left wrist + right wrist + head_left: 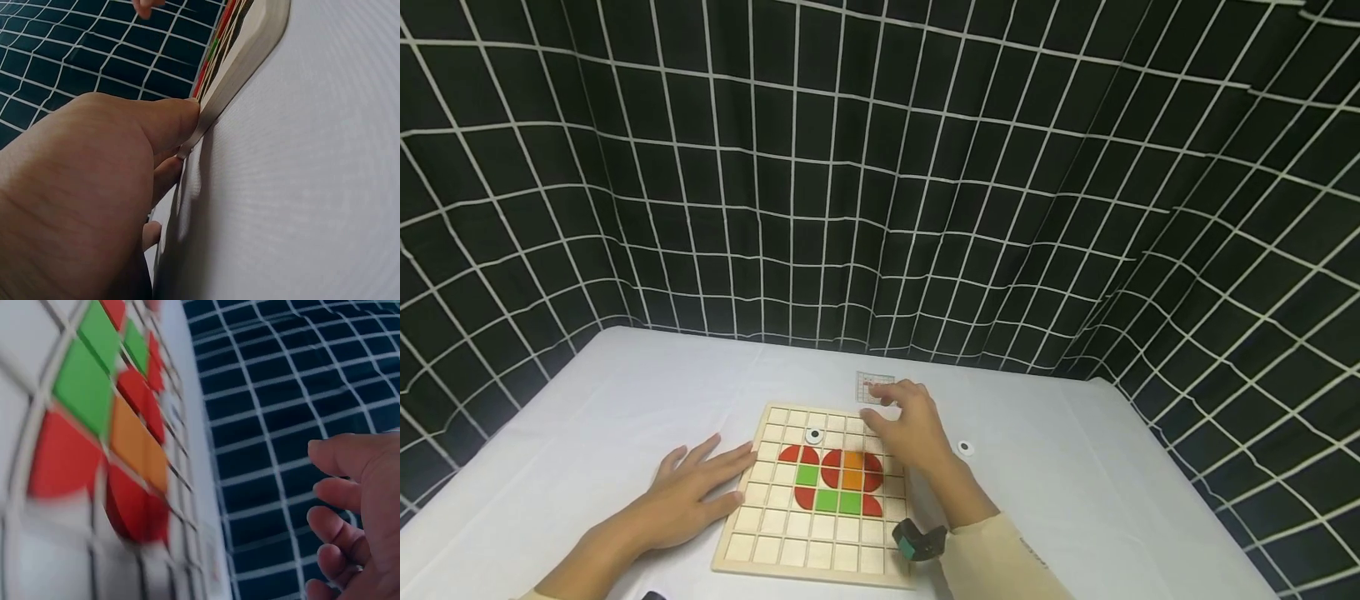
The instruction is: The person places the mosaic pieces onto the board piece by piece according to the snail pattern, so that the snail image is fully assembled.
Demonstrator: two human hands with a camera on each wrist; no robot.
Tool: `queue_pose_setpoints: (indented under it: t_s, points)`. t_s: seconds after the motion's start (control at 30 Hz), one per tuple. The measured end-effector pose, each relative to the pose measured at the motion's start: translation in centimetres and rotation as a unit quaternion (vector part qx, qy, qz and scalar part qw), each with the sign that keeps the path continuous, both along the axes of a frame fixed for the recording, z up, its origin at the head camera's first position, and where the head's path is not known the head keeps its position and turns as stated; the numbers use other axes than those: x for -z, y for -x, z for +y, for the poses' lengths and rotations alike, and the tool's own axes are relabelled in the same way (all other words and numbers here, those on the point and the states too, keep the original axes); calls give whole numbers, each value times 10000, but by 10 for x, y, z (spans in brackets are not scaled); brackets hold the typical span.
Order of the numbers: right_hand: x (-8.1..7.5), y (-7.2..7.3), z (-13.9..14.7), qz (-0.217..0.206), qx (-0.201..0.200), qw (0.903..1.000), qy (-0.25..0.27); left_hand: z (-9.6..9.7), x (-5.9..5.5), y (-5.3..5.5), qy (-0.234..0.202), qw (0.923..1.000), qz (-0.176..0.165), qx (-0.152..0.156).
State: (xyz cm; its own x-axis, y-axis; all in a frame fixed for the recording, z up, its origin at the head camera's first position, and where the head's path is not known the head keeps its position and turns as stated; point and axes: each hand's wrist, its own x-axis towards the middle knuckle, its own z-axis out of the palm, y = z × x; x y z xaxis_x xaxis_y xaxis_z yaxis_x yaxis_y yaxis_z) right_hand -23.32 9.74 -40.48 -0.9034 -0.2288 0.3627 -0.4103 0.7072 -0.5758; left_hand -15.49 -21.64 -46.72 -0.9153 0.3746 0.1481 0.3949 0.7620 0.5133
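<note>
A wooden grid board (763, 521) lies on the table, with red curved pieces (805, 498), green squares (827, 501) and orange squares (852, 479) in its cells. One white disc with a black dot (814, 435) sits near the board's top. My left hand (681, 500) rests at the board's left side, fingers extended; in the left wrist view, thumb (175, 119) and fingertips touch the board's edge. Above the board's upper right corner hovers my right hand (913, 423), its fingers loosely bent and nothing between them in the right wrist view.
Behind the board lies a small printed card (865, 387), partly covered by the right hand. A second black-dotted white disc (966, 447) is on the white tablecloth (1060, 483), right of the board. Dark curtains with a white grid (820, 167) surround the table.
</note>
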Motion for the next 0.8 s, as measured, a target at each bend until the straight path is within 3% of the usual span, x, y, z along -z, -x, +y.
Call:
queue_pose_setpoints:
  t_s: [0.27,0.47,0.8]
  points:
    - [-11,-6,62,684,348,9967,253,2,-2,0,6,10000,-45,-26]
    - [-8,-8,98,454,704,9962,222,1,-3,0,3,9999,-98,-59]
    - [24,-9,133,-308,948,9949,152,1,2,0,-34,10000,-69,-17]
